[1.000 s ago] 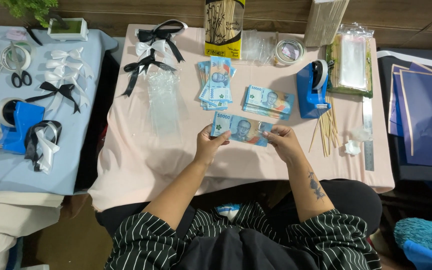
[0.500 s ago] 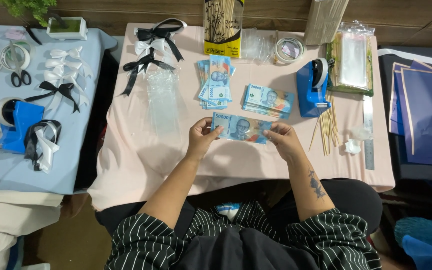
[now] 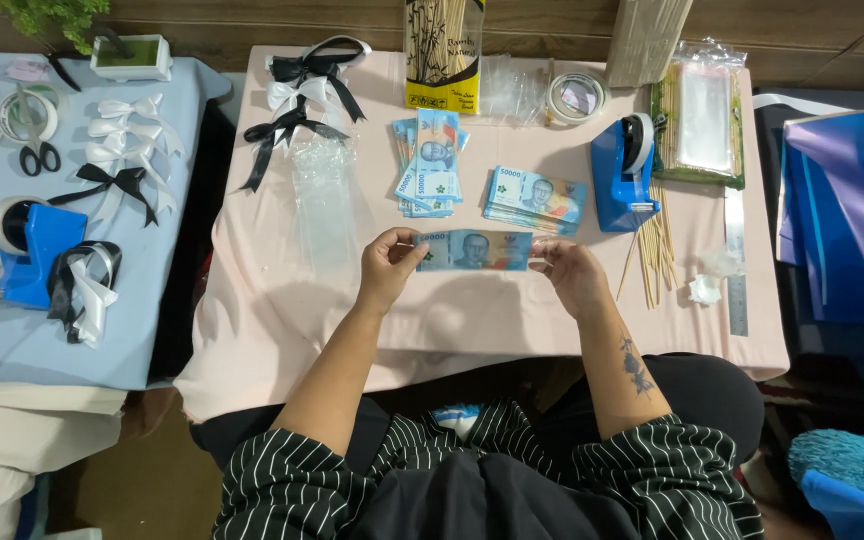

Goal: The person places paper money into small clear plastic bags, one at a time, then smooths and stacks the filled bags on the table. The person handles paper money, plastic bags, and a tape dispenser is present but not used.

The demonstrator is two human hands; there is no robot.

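Observation:
I hold one blue banknote [image 3: 475,250] flat and stretched between both hands above the pink-covered table [image 3: 282,300]. My left hand [image 3: 388,266] pinches its left end and my right hand [image 3: 570,274] pinches its right end. Just beyond the note lie two stacks of the same blue banknotes, one fanned stack [image 3: 429,166] and one neat stack [image 3: 535,198]. A pile of clear plastic sleeves [image 3: 323,200] lies to the left of my left hand.
A blue tape dispenser [image 3: 622,175], wooden skewers [image 3: 652,250], a metal ruler [image 3: 736,262] and a tape roll [image 3: 575,97] sit at the right. Black and white ribbon bows [image 3: 302,95] lie at the back left. The blue side table [image 3: 12,330] holds scissors [image 3: 36,140], bows and another dispenser [image 3: 27,250].
Both hands have lifted the banknote slightly and pulled it straight; the note now lies level between them. Nothing else on the table has moved.

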